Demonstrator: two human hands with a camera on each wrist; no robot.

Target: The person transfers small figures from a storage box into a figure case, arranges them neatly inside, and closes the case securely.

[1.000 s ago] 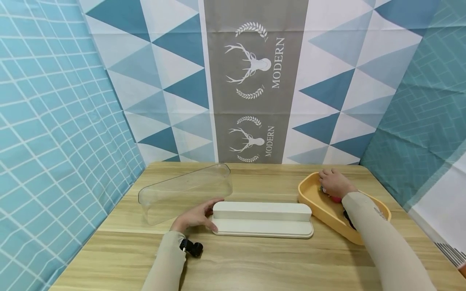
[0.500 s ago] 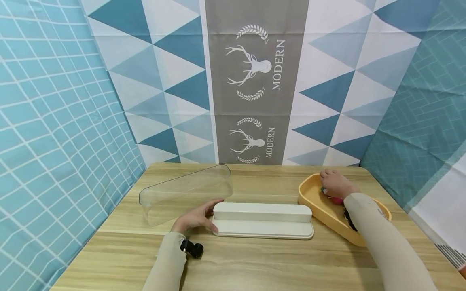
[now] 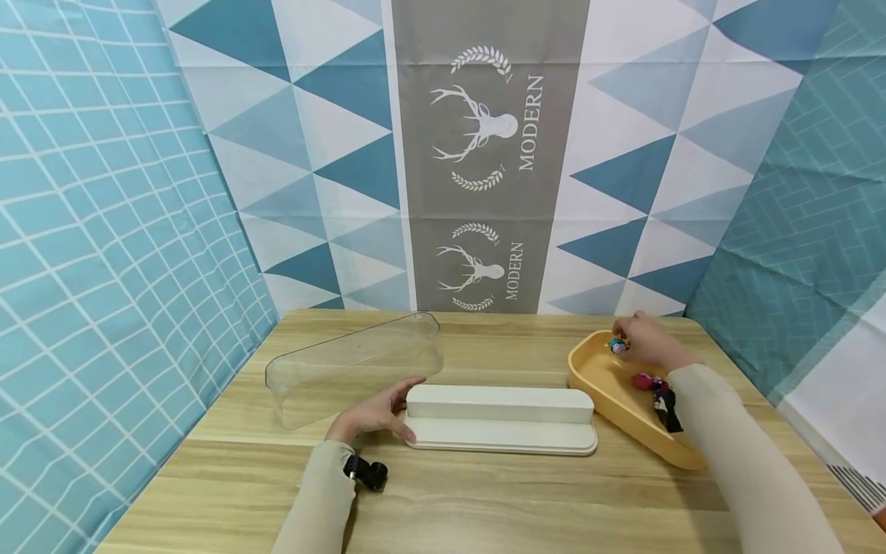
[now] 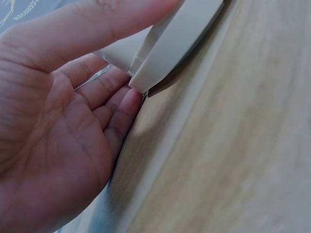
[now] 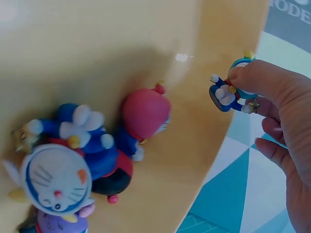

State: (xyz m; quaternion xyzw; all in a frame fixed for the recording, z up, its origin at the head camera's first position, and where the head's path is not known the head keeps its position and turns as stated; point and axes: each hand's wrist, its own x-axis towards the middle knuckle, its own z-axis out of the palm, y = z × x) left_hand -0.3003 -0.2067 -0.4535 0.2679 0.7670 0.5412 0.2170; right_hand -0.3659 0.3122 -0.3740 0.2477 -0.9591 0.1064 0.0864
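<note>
Wooden tabletop (image 3: 484, 500) is bearing a tray (image 3: 626, 419), at whose far end the right hand (image 3: 649, 342) is pinching a probably light, stiff figurine (image 5: 224, 95) sensibly by its head, the left hand (image 3: 367, 414) holding a white stand (image 3: 498, 436).

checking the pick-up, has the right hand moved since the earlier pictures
Yes, slightly: in the head view, the right hand has shifted up and rightward against the tray.

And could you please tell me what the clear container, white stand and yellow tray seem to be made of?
Clear container: probably smooth clear plastic, though glass isn't excluded; the table shows through it.
White stand: likely plastic, satin finish; uniformly coloured, rounded corners.
Yellow tray: perhaps plastic, slightly glossy, with a bright highlight inside.
</note>
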